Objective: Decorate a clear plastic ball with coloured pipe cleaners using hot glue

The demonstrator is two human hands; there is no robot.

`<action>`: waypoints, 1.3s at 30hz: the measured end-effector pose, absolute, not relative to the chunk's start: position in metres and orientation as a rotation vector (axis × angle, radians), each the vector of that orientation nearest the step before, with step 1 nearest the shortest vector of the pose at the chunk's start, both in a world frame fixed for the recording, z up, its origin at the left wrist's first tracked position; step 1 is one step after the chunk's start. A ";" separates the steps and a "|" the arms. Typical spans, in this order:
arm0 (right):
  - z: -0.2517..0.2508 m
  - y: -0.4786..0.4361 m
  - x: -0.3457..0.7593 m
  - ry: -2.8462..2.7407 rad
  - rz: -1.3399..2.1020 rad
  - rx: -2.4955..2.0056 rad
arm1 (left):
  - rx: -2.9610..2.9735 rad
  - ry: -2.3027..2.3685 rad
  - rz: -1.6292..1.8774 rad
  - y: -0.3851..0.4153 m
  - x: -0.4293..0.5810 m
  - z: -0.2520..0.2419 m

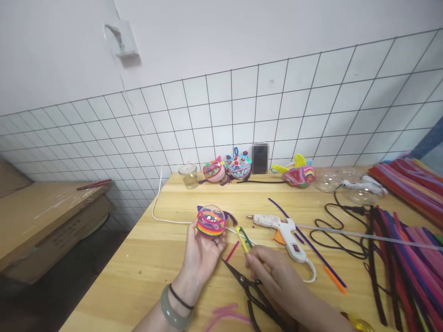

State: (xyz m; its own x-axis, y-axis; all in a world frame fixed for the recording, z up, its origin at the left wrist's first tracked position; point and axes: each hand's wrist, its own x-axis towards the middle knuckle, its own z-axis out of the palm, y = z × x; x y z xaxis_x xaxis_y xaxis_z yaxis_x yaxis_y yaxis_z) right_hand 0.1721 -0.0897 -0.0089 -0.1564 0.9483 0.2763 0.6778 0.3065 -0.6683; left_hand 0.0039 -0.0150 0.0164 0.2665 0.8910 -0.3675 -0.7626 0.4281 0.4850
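My left hand (pixel 204 251), palm up with fingers curled, holds a clear plastic ball (pixel 212 221) partly wrapped in pink, orange, yellow and purple pipe cleaners. A dark purple tuft sticks out at its right side. Just right of it, my right hand (pixel 273 272) pinches a thin yellow and green piece (pixel 243 237), apparently bent pipe cleaner; its two strips meet at the upper end. Black-handled scissors (pixel 247 283) lie open beneath and beside my right hand, which partly hides them. A short pink pipe cleaner piece (pixel 232 250) lies between my hands.
A white glue gun (pixel 277 224) with a glue stick lies right of my hands. Behind stand finished fish-like ornaments (pixel 238 167), a lidded glass jar (pixel 188 176) and clear balls (pixel 328 180). Pipe cleaner bundles (pixel 408 249) and a black cable (pixel 327 230) fill the right side.
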 end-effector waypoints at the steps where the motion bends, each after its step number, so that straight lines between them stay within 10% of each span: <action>1: -0.011 -0.089 0.172 -1.887 0.535 -1.447 | 0.229 0.654 1.127 -0.015 0.004 0.016; 39: -0.021 -0.089 0.175 -1.891 0.472 -1.235 | 0.428 0.539 1.033 -0.027 0.012 0.009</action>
State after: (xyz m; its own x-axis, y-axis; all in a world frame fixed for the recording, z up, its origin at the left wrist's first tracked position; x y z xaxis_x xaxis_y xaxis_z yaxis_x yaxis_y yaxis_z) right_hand 0.1755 -0.0889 -0.0206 -0.1925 0.8847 0.4245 0.5816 0.4513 -0.6768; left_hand 0.0120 -0.0270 0.0086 0.4039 0.8887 -0.2171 -0.6862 0.4512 0.5706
